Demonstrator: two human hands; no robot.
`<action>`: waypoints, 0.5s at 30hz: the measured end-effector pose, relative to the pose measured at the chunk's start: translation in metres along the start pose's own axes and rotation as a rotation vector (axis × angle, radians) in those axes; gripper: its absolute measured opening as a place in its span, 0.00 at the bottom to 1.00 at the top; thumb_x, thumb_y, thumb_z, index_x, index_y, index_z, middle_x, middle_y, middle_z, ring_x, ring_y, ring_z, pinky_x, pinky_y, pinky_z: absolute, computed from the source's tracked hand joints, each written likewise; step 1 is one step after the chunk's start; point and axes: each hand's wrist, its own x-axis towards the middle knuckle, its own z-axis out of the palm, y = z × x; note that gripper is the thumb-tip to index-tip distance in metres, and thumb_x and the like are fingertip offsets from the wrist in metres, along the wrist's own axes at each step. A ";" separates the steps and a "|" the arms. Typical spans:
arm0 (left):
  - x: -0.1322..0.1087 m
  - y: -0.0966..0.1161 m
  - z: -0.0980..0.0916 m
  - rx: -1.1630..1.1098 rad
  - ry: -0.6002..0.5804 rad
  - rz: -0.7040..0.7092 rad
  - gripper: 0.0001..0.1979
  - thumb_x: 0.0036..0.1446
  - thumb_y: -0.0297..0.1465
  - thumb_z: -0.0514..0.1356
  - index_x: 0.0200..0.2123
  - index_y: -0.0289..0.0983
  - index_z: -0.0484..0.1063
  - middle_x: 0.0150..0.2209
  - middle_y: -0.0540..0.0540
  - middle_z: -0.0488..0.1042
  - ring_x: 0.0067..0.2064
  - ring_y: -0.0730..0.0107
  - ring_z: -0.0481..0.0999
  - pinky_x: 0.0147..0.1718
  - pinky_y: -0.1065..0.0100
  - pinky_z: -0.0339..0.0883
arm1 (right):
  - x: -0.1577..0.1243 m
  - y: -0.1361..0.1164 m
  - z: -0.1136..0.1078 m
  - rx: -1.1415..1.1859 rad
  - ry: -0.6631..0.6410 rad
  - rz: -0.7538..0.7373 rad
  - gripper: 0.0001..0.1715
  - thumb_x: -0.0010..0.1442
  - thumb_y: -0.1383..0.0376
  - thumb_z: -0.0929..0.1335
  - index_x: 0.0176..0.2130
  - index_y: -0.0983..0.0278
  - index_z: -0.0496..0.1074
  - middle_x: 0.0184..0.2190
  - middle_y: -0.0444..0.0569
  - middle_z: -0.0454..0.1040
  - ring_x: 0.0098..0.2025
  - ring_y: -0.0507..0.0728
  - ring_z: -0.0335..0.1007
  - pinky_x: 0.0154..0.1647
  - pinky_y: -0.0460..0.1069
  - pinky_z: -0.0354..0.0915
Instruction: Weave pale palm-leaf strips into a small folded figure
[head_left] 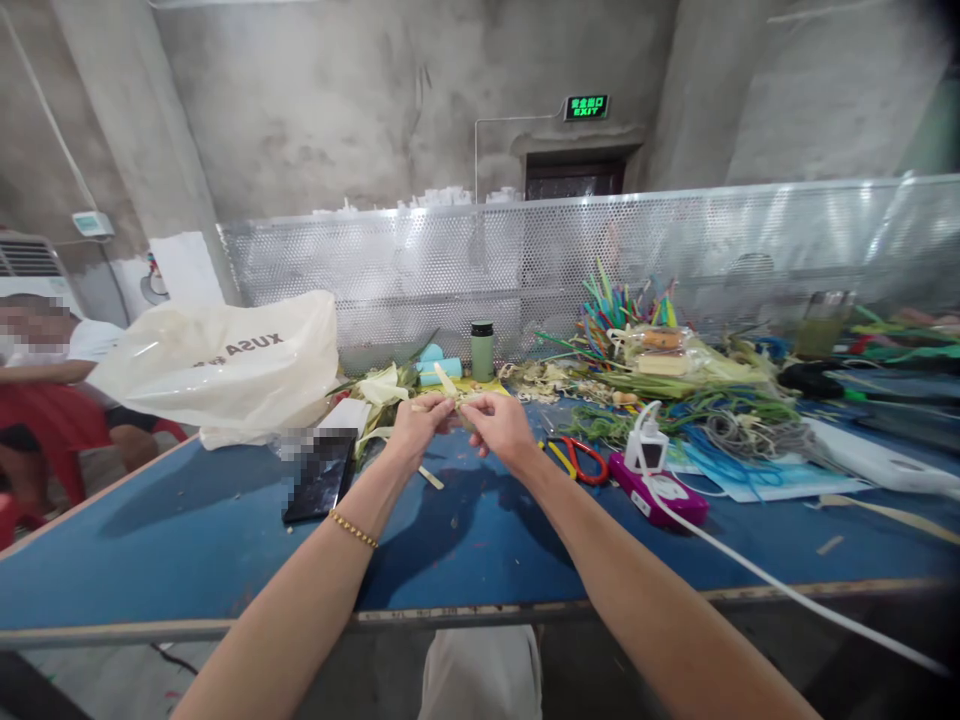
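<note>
Over the blue table (480,560), my left hand (421,424) and my right hand (501,424) come together, fingertips almost touching. Both are closed in a pinch on a small pale plant strip (446,380), which looks like husk or straw. One end of it pokes up between the hands; the rest is mostly hidden by my fingers. Just behind lie pale, dry husk leaves (382,388) and a green bottle (482,352) with a black lid. Under my left wrist a loose pale strip (430,478) rests on the tabletop.
Right of my hands are red-handled scissors (589,462), a purple power strip (660,495) with a white cable, and heaps of cords and plant fibre (675,390). Left are a dark tablet (322,478) and a large plastic bag (225,365). A seated person (94,345) is beyond.
</note>
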 end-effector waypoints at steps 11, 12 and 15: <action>-0.005 0.004 0.005 -0.004 -0.147 0.087 0.12 0.46 0.36 0.64 0.22 0.32 0.71 0.20 0.50 0.70 0.24 0.75 0.66 0.26 0.72 0.61 | -0.003 0.001 0.009 0.328 0.005 0.021 0.10 0.48 0.62 0.70 0.26 0.65 0.67 0.17 0.42 0.71 0.17 0.49 0.67 0.15 0.44 0.67; -0.004 0.004 0.005 -0.010 -0.144 0.081 0.11 0.46 0.35 0.64 0.22 0.32 0.71 0.21 0.50 0.70 0.25 0.75 0.67 0.26 0.72 0.61 | -0.003 0.001 0.009 0.318 0.007 0.005 0.10 0.48 0.62 0.70 0.26 0.65 0.66 0.17 0.41 0.70 0.16 0.49 0.66 0.14 0.43 0.66; -0.004 0.004 0.005 -0.051 -0.099 0.052 0.10 0.44 0.34 0.65 0.24 0.32 0.72 0.22 0.49 0.71 0.25 0.74 0.68 0.28 0.71 0.63 | -0.004 0.000 0.009 0.283 -0.005 -0.022 0.08 0.48 0.62 0.68 0.26 0.64 0.66 0.17 0.40 0.69 0.15 0.48 0.64 0.12 0.42 0.64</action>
